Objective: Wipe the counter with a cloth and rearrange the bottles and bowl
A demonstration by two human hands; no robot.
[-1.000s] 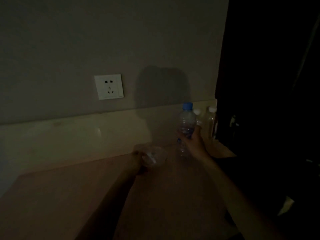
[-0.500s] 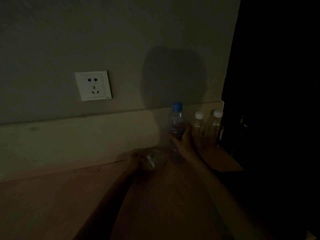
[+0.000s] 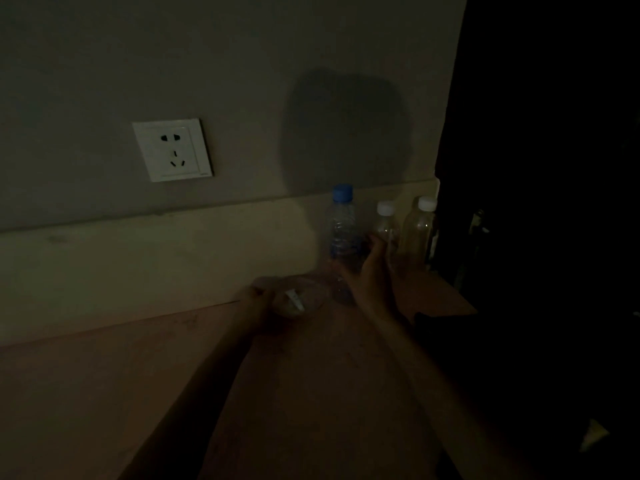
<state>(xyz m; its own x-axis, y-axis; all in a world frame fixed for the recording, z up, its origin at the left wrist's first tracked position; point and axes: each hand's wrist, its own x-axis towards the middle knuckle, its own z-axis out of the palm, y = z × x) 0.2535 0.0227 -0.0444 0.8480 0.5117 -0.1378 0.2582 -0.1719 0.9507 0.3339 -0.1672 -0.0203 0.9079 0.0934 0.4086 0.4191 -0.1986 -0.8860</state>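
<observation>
Dim room; pale wooden counter (image 3: 104, 393) against a grey wall, low upstand behind. Item 1, blue-cap bottle (image 3: 343, 233): clear plastic, upright at the counter's back right; half a second back it was gripped higher and stood apart from the rest, now it is at or close to the surface, just left of two white-cap bottles (image 3: 386, 226) (image 3: 419, 226), forming a row. Right hand (image 3: 370, 268): fingers loosening, curled narrowly beside the bottle's lower half; whether they touch it cannot be told. Item 2, bowl (image 3: 298, 296): clear, low, just left of the blue-cap bottle, something white inside; it has shifted little. Left hand (image 3: 258, 296): fingers at the bowl's left rim, apparently pinching it. Judgement: rearranging is nearly done; no cloth in view. Label: blue band on the first bottle, wording unreadable. Socket (image 3: 172, 150) on the wall: no legible marking.
</observation>
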